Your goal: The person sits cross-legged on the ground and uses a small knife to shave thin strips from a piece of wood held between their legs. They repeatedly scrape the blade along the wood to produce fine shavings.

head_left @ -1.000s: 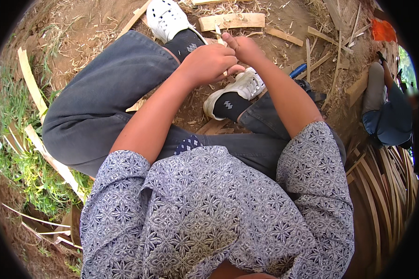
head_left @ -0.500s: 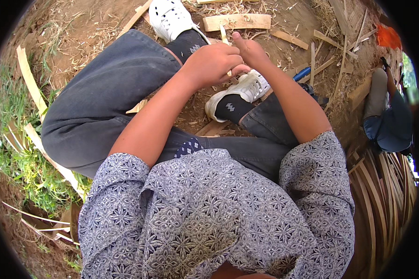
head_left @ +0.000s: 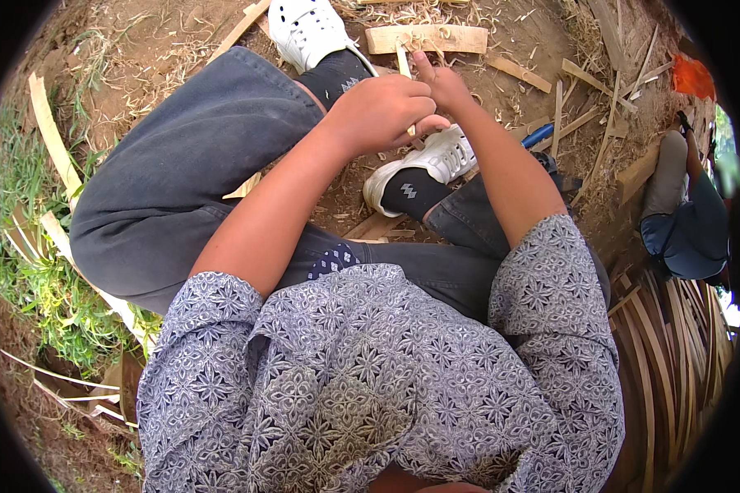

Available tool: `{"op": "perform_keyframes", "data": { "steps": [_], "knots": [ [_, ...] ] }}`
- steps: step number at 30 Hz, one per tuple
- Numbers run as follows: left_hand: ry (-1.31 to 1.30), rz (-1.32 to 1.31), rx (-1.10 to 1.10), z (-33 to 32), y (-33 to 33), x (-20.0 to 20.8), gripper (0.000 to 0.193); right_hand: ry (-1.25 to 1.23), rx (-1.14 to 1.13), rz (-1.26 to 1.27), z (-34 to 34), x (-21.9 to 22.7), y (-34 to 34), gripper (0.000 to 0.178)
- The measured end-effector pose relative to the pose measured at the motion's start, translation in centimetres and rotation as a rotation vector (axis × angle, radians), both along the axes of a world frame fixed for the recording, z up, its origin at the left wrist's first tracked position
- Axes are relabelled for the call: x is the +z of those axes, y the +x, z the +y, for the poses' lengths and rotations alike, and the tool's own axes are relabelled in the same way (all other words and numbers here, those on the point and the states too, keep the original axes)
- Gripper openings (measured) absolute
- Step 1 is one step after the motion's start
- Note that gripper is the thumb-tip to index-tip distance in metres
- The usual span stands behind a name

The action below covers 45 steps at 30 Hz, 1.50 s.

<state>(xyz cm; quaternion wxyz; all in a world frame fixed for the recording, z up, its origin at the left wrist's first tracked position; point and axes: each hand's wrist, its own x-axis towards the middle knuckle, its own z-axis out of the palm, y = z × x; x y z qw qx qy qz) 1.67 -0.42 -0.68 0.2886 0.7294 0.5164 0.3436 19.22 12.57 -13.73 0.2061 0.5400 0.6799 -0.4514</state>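
Observation:
A narrow pale strip of wood or bamboo (head_left: 404, 62) runs through my closed left hand (head_left: 384, 113). Its upper end sticks out near a flat piece of wood (head_left: 448, 39) on the ground, and a short bit shows below the fingers. Close against it on the right is my right hand (head_left: 446, 87), thumb stretched up along the strip and the other fingers curled. What those fingers hold is hidden. Both hands are above the ground between my white shoes (head_left: 308, 37). A blue handle-like thing (head_left: 538, 135) shows just beyond my right forearm.
Curly shavings and loose wood strips (head_left: 520, 74) litter the brown soil. Another person's legs (head_left: 674, 234) are at the right, near an orange thing (head_left: 693, 78). A stack of long strips (head_left: 678, 370) lies at lower right. Grass (head_left: 66, 312) grows on the left.
The view has shifted slightly, so the ground things appear a little to the right and lower. My right forearm has drawn slightly left; both hands stay together at the strip.

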Motion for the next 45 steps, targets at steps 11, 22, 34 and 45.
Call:
{"op": "perform_keyframes", "data": {
  "steps": [11, 22, 34, 45],
  "knots": [
    [0.015, -0.003, -0.041, -0.1, 0.2, -0.4, 0.036, 0.01, 0.166, 0.277, -0.2, 3.3, 0.6, 0.087],
    [-0.036, -0.051, 0.021, 0.0, 0.2, 0.4, 0.03, 0.083, 0.055, 0.076, -0.9, 1.6, 0.0, 0.098],
    [-0.019, -0.118, 0.086, 0.0, 0.1, 0.7, 0.027, -0.051, -0.029, 0.22, -2.0, 5.1, -0.3, 0.097],
    [-0.017, -0.17, 0.132, 0.0, -0.3, 0.1, 0.031, 0.02, 0.056, 0.23, -1.7, 4.1, -0.4, 0.096]
  ]
}}
